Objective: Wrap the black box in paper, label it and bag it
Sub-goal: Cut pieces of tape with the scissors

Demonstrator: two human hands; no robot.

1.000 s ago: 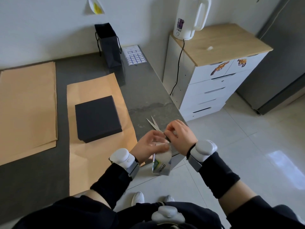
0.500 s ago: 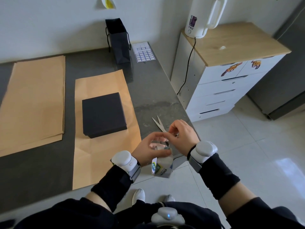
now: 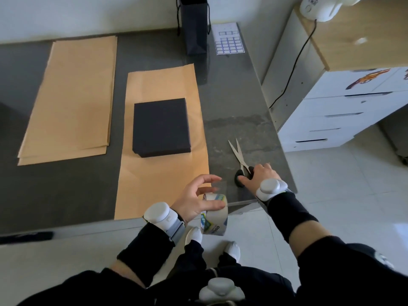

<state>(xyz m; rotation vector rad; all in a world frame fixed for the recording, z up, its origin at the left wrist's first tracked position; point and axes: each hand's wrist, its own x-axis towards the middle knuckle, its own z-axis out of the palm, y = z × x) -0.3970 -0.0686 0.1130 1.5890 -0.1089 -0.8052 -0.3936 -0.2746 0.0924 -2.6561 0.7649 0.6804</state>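
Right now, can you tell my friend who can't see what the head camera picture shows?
The left hand holds a tape roll while the right hand grips the scissors on the table. A black box sits on brown paper.

The black box [image 3: 161, 127], square, flat and closed, lies on the far half of a brown paper sheet [image 3: 163, 186]. Left of the box lies a stack of brown paper [image 3: 72, 96]. Beyond the box a black bag [image 3: 194, 25] stands upright, and a white label sheet [image 3: 229, 38] lies flat just right of the bag.

Black sleeves [image 3: 291, 215], white wrist trackers [image 3: 270, 187], white shoes [image 3: 232, 250]
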